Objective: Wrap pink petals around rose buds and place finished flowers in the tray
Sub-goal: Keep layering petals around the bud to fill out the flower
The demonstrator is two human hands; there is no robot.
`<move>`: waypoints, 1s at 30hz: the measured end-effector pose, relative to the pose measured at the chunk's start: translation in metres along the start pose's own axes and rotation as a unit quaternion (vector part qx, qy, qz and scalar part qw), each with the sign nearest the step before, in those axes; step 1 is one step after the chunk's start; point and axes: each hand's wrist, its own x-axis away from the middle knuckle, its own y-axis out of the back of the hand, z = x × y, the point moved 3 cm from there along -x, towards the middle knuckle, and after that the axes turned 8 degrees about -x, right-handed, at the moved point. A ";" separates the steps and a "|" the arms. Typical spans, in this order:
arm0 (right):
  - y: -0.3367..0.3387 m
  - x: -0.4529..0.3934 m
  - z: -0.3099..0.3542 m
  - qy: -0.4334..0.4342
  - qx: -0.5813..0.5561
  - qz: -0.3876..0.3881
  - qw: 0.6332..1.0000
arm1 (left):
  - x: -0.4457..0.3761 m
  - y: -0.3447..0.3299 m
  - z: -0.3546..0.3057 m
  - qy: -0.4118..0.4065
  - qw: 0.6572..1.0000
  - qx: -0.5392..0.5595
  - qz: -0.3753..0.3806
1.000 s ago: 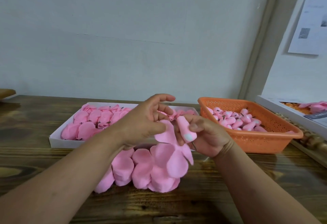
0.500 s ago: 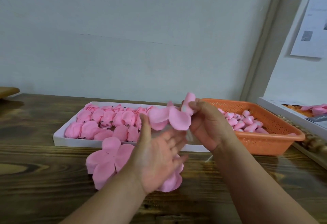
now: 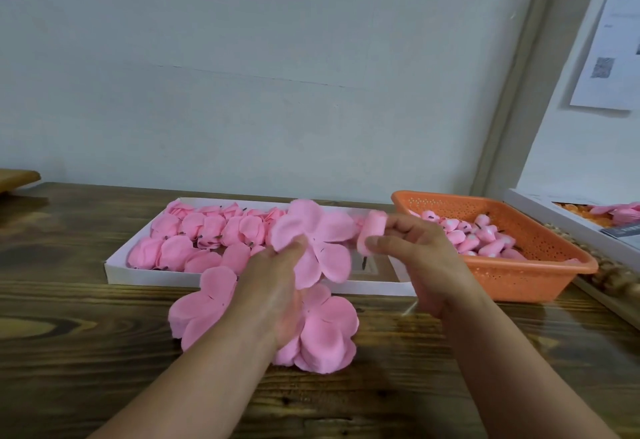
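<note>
White tray point(image 3: 117, 270) w/ flowers point(image 3: 207, 234), basket point(image 3: 540, 275) w/ buds point(image 3: 474, 236); left hand point(image 3: 273, 286) pinches petals point(image 3: 311, 241) (right hand point(image 3: 412, 255): bud point(image 3: 372, 230)).

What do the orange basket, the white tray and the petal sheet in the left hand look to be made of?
Orange basket: moulded plastic, judging by its perforated walls and smooth rim.
White tray: probably card or thin board, matte, with flat folded-looking walls.
Petal sheet: soft matte foam or fabric, I can't tell which; it bends limply where the left hand pinches it.

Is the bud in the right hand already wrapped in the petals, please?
No: the right hand pinches the bare bud, apart from the petals that the left hand holds.
</note>
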 end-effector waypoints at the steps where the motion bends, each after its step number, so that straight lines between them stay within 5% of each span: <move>1: 0.001 0.000 0.003 0.025 -0.046 -0.020 0.998 | 0.000 0.000 0.000 -0.004 1.000 -0.006 0.003; 5: -0.008 -0.001 0.009 0.079 -0.119 -0.030 0.989 | 0.006 -0.007 0.001 -0.005 1.000 -0.011 0.023; 14: -0.025 0.006 0.009 0.073 0.001 0.027 0.997 | 0.017 -0.013 0.000 0.000 0.996 0.041 0.073; 30: -0.019 0.008 0.014 0.094 0.103 0.005 0.990 | 0.014 -0.009 0.007 0.033 0.991 0.072 0.112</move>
